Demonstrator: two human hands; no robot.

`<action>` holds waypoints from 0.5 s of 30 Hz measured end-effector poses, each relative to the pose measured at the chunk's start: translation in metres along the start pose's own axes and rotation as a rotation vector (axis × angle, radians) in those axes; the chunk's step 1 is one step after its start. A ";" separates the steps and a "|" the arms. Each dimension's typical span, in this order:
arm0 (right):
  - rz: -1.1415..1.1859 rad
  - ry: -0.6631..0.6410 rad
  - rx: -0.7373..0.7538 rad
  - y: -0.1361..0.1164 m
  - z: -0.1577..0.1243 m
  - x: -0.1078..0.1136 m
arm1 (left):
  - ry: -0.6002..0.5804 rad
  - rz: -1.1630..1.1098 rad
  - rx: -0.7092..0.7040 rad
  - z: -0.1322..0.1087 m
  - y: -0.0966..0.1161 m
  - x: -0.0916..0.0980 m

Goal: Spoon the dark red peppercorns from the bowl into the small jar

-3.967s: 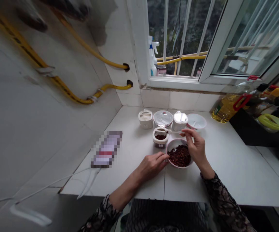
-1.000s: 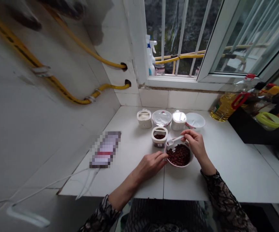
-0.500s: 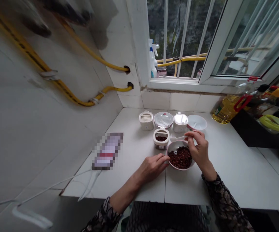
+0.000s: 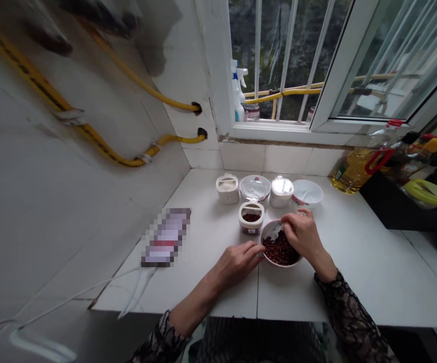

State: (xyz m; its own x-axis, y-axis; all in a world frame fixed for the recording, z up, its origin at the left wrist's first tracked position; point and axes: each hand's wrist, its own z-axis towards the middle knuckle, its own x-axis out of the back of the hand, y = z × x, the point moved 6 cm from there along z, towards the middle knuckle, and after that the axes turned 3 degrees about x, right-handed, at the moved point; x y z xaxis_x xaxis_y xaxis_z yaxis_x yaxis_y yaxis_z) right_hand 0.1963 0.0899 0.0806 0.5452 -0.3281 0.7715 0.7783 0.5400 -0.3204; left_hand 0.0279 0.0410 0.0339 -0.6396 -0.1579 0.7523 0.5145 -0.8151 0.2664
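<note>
Head view: your right hand (image 4: 302,236), grip pinched on the spoon (image 4: 276,233), is scooping in the bowl (image 4: 279,265) mid-table (image 4: 354,262). Left hand (image 4: 237,262), grip loose, touches its left rim. Any lift calls for a level spoon; the open jar (image 4: 251,218) sits just beyond.

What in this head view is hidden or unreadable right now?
Head view:
- spoon: mostly hidden in the grip of the right hand; load too small to tell.
- bowl: right rim covered by that hand.
- flat item on the counter: pixelated, unidentifiable.
- bottles at right edge: blurred, labels unreadable.
- lidded jar: contents too small.
</note>
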 end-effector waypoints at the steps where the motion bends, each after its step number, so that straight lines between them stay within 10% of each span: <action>1: 0.032 -0.022 -0.008 0.000 0.000 -0.003 | -0.003 0.002 0.005 0.000 0.000 0.000; 15: 0.300 0.052 -0.279 0.022 -0.003 -0.003 | -0.003 -0.013 0.007 0.000 -0.002 -0.001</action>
State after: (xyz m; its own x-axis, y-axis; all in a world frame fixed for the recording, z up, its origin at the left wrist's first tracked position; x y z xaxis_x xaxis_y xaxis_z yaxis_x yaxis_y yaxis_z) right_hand 0.2129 0.1010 0.0696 0.7704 -0.2304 0.5945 0.6329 0.3888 -0.6695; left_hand 0.0273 0.0423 0.0329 -0.6447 -0.1459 0.7504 0.5102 -0.8131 0.2803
